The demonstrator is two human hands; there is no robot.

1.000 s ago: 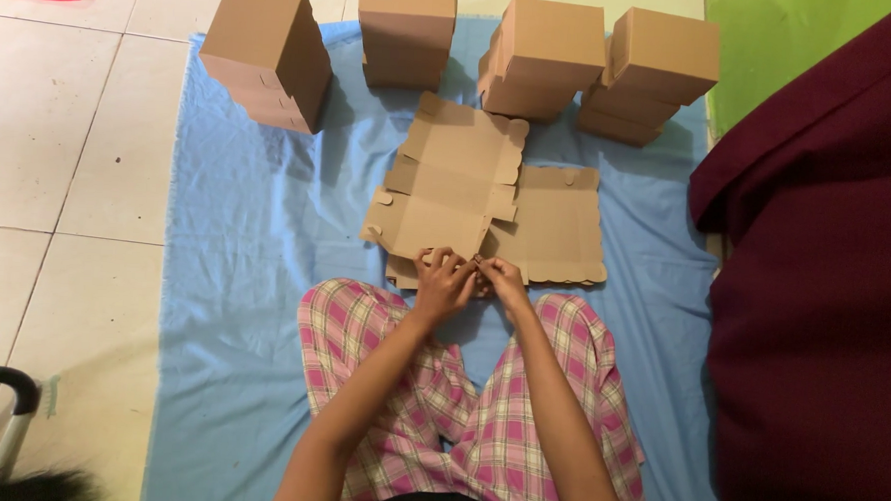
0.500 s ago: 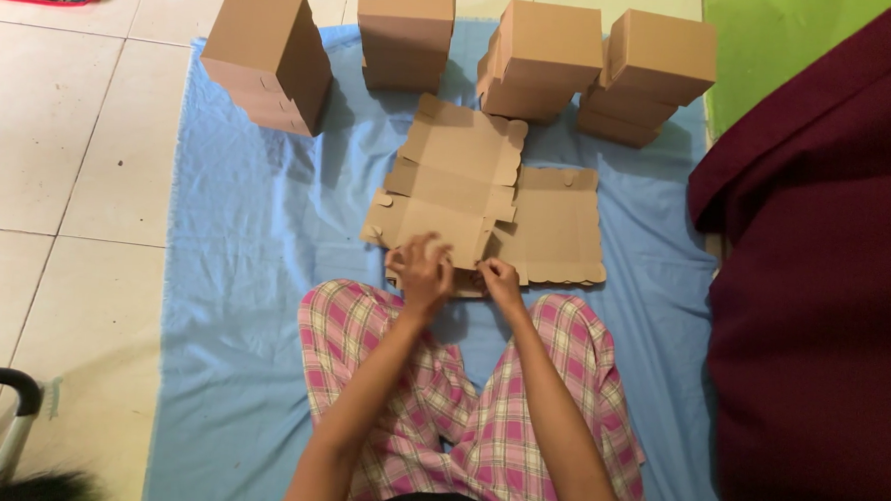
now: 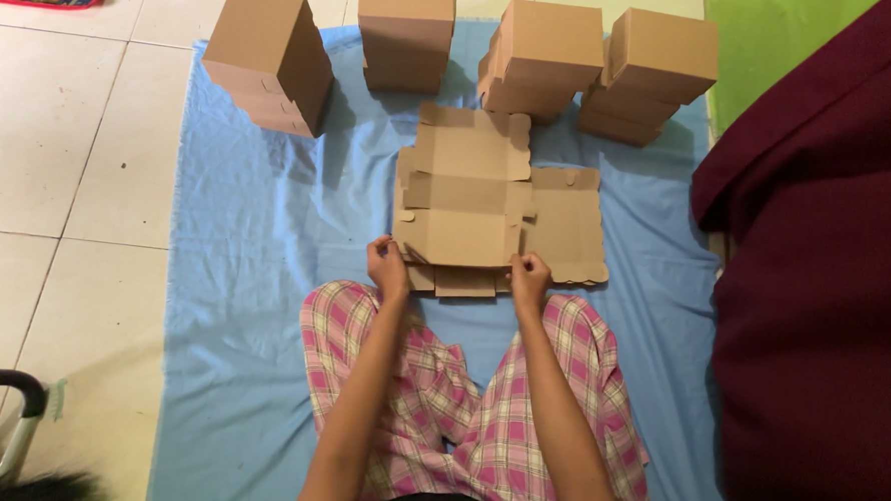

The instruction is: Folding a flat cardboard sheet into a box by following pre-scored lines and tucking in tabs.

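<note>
- Flat cardboard sheet (image 3: 463, 196) lay on the blue cloth (image 3: 254, 272), just ahead of the knees.
- Left hand (image 3: 388, 268) and right hand (image 3: 529, 277) pinched its near corners.
- Judged light, bendable, creasing easily; best gripped at edges.

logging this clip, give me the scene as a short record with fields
setting: person seated on a blue cloth spread over a tiled floor
left hand: left hand grips the near left edge of the flat cardboard blank
right hand: right hand grips its near right edge
blank: unfolded, lying on more flat cardboard sheets
behind: folded brown boxes in stacks along the cloth's far edge
right side: dark red fabric, green mat
clothing: pink plaid trousers
</note>
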